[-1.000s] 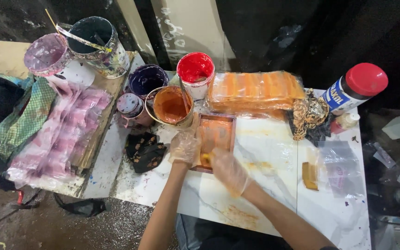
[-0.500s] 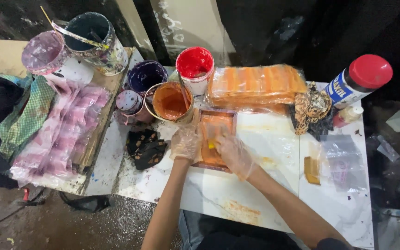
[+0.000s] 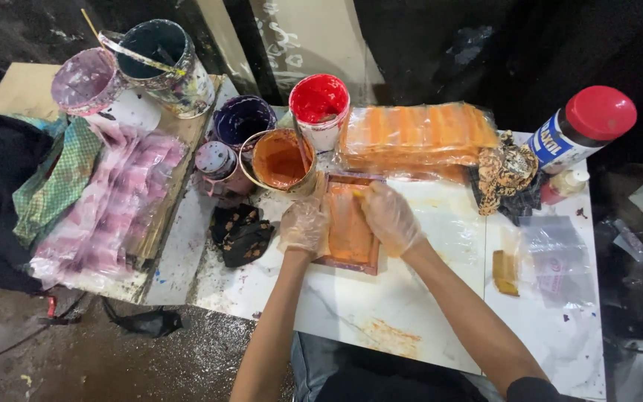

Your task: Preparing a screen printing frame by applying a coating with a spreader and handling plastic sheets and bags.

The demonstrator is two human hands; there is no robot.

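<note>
frame (image 3: 351, 227) lies on table (image 3: 381, 313); cans (image 3: 284, 160) probably just behind it.

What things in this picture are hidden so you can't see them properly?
All from the head view:
- Small wooden frame: its sides lie under the left hand and right hand.
- Whatever the right hand's grip holds: hidden by the gloved fingers.
- Bundle in the clear plastic wrap: blurred orange through the wrap.
- Red-capped bottle: its base is behind the spotted rag.
</note>
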